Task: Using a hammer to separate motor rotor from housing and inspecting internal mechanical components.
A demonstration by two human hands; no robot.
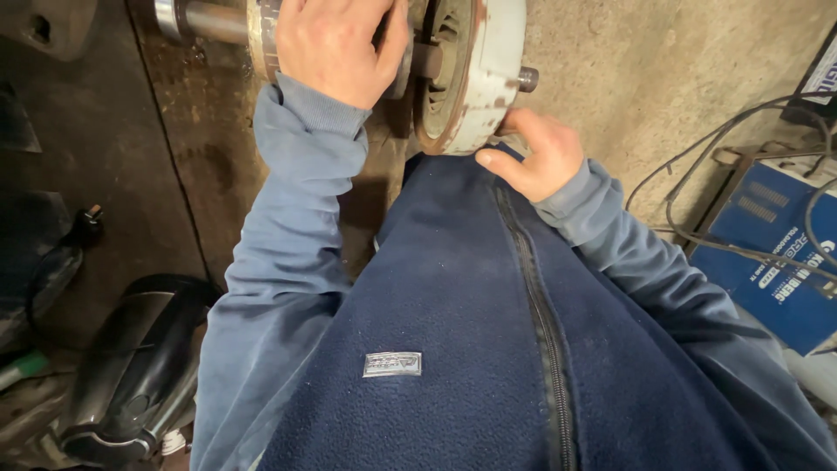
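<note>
- Left hand [336, 44]: laid over a rusty metal hub [261, 35] at the top of the view, knuckles toward the camera, fingers curled down around it in a grasp (the fingertips are hidden behind the part).
- Right hand [536, 153]: set under the lower right rim of a worn, pale-painted metal disc [488, 78], thumb stretched along the rim and touching it; the other fingers are tucked out of sight, so whether they grip cannot be told.
- Disc and hub: both sit on one steel shaft [205, 19] that runs across the top edge; the disc stands on edge just right of the hub, with rust along its rim and a short stub end [527, 78] poking out on its right face.
- Clothing: dark blue fleece jacket [453, 349] with a zip, lighter blue sleeves [279, 253] beneath.
- Surroundings: a grimy concrete floor [663, 78]; a blue machine casing [772, 253] with grey cables [724, 139] at the right; a black moulded object [131, 366] at the lower left.
</note>
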